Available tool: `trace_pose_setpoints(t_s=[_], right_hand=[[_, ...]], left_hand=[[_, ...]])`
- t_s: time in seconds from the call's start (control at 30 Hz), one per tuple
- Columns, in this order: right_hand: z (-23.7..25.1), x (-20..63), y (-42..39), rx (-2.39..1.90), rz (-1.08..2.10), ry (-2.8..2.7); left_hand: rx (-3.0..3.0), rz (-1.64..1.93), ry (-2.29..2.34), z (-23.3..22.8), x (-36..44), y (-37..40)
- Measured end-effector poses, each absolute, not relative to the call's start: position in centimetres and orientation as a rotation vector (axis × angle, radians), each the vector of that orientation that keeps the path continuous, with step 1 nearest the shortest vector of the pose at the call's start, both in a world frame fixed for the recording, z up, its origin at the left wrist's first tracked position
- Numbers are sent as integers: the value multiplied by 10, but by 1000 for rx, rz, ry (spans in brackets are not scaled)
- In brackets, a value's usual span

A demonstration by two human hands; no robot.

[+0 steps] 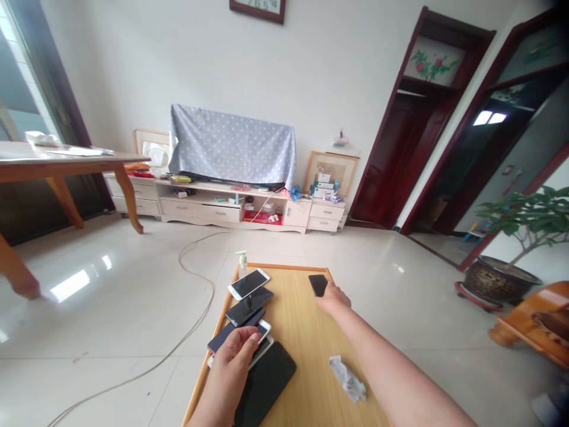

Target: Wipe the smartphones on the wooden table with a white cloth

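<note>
R hand (333, 298) is stretched out to the far end of the worktop (306, 344), fingers lying on the near edge of a small black phone (317, 284). It touches the phone rather than grips it; fingers look loosely curled, palm down, but how far they close I can't tell from this angle. The phone lies flat just beyond the fingertips, near the far R corner, long axis running roughly away from the person. R hand is the nearer one by far; L is well apart, on the other side.

L hand (235, 356) sits near the body on the L edge, fingers bent over the near end of a row of phones (246, 308), thumb on top of a white one (262, 329). Seems a light hold, not a lift.

The row runs along the L edge: white phone w/ dark screen (248, 283) farthest, then dark glossy slabs overlapping each other, w/ a bigger matte black one (267, 379) nearest. All flat, thin, rounded corners, glass faces catching glare.

Worktop is pale wood-grain laminate w/ orange trim. A crumpled grey-white cloth (349, 376) lies near the R forearm. A small pump bottle (242, 263) stands at the far L corner.
</note>
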State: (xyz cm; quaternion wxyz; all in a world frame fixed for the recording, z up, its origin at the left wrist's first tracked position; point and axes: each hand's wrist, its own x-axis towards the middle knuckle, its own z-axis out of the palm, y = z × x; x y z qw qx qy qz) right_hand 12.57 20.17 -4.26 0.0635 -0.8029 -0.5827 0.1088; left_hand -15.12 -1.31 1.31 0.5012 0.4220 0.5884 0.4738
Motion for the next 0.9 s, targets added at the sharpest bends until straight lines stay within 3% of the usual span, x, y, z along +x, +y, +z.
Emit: trace_pose_setpoints(t_s=[0.63, 0.9], right_hand=[[-38, 122, 192, -2384, 242, -1809], [-19, 105, 125, -2019, 115, -1997]], left_hand=[[1041, 1185, 1465, 6, -154, -7], [1098, 1218, 1504, -6, -162, -10]])
